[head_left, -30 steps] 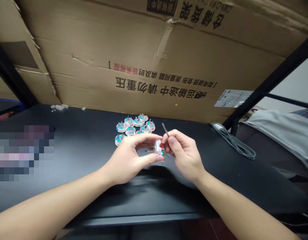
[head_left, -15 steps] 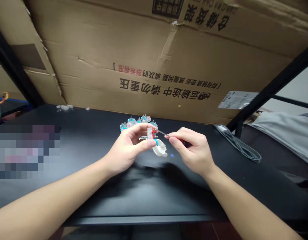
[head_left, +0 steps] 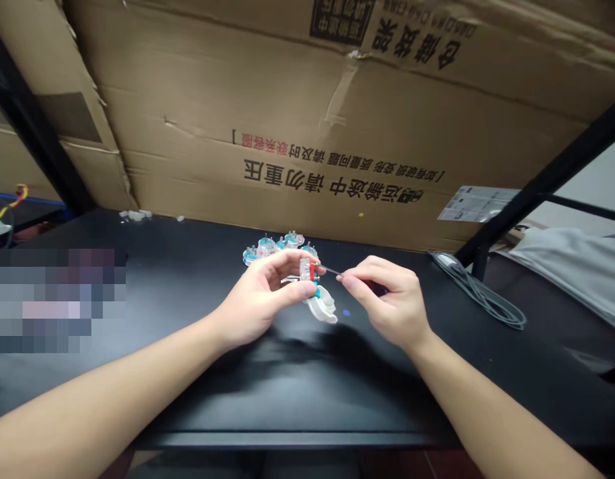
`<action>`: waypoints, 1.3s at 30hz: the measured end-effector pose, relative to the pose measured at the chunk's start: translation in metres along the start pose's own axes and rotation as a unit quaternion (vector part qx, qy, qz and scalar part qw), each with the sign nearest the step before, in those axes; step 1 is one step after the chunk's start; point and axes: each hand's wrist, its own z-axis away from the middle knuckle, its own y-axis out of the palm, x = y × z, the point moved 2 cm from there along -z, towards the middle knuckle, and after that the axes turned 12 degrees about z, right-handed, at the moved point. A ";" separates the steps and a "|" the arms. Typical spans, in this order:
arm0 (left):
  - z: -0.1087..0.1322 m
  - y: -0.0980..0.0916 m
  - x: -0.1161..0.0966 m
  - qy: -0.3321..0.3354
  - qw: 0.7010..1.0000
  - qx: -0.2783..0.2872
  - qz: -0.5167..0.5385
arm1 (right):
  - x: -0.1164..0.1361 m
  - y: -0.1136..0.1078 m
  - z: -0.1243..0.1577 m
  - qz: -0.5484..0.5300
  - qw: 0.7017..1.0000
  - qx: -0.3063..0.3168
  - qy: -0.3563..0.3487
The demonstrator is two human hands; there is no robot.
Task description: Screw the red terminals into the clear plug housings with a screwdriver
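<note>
My left hand (head_left: 257, 299) is closed around a clear plastic plug (head_left: 304, 269) with red and blue parts and brass-coloured screws on its right face. A white curved piece (head_left: 323, 306) is just below the fingertips; whether it is attached to the plug cannot be told. In my right hand (head_left: 390, 299) is a screwdriver (head_left: 331, 270), its thin metal shaft pointing left, its dark handle mostly covered by the palm. The shaft's tip meets the plug's right side near a screw. Behind the left hand stand several clear and blue plugs (head_left: 266, 246), prongs up.
A black tabletop (head_left: 212, 392) lies under both hands. Cardboard (head_left: 287, 86) forms the back wall. To the right lies a coiled grey cable (head_left: 480, 296) near grey cloth (head_left: 572, 259). Small white bits (head_left: 136, 215) sit at the back left, and a blue spot (head_left: 346, 313) is on the table.
The view has shifted slightly, so everything appears a little to the right. Both hands keep their grips, and the screwdriver stays at the plug's right side.
</note>
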 end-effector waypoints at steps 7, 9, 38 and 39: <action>0.000 -0.003 -0.001 -0.019 0.999 0.015 -0.030 | -0.002 -0.004 -0.001 0.025 0.999 -0.009 -0.022; -0.001 -0.004 -0.003 -0.027 0.998 0.024 -0.054 | -0.003 -0.007 -0.003 0.040 0.998 -0.011 -0.048; -0.006 -0.014 -0.011 -0.046 0.975 0.069 -0.206 | -0.020 -0.019 -0.012 0.008 0.993 0.088 -0.080; -0.007 -0.015 -0.011 -0.046 0.980 0.060 -0.185 | -0.020 -0.020 -0.013 0.002 0.993 0.086 -0.077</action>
